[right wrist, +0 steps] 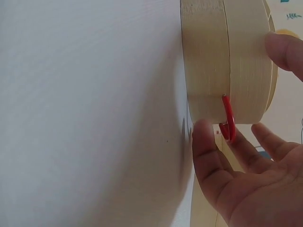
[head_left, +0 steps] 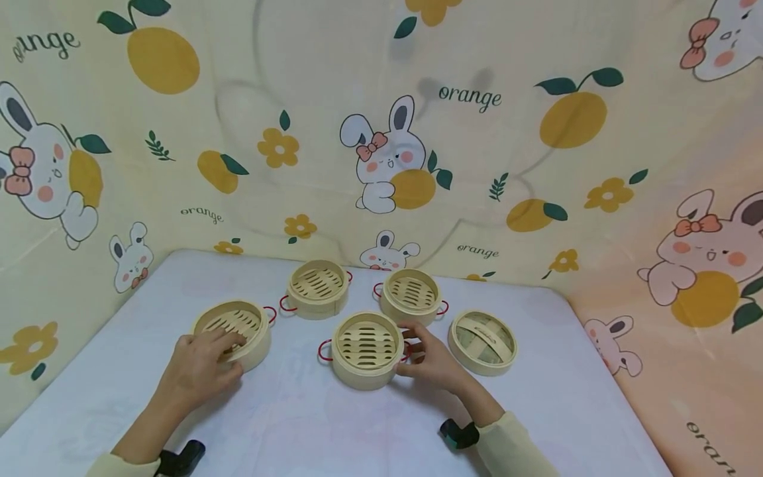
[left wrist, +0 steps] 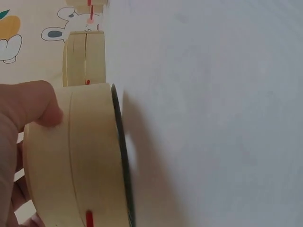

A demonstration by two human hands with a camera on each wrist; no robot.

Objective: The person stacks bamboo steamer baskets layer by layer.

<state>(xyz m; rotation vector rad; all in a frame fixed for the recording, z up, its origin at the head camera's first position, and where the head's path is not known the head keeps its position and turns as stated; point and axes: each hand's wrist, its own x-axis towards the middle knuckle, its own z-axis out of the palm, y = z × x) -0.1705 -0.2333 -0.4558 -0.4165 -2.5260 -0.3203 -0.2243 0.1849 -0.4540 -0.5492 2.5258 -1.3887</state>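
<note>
Four pale round baskets, all with slatted insides, stand on one desk (head_left: 363, 437): the left basket (head_left: 244, 318), the centre basket (head_left: 367, 344), the back left basket (head_left: 318, 288) and the back right basket (head_left: 410, 295). There is one lid (head_left: 484, 343), with a single strap across it, lying near the back right basket at the right end of the group. In the head view, two red handles show on each of three baskets, and one on the left basket.

Two bare hands are at work. The grip of the left hand (head_left: 205, 364) grasps the left basket, thumb against the outer wall and fingers over the rim. The right hand (head_left: 438, 361) is at the right side of the centre basket, thumb and fingers spread around the red handle there; whether its grip clasps the basket, I cannot tell. Two pale sleeves and two black wrist devices show on the arms.

The desk has a smooth white top with rounded far corners and faint shadows beside the hands. Behind it and along both sides hangs a cream printed cloth (head_left: 334, 73), showing seven rabbits, some cut off, plus oranges, flowers, leaves and the word "orange" five times.
</note>
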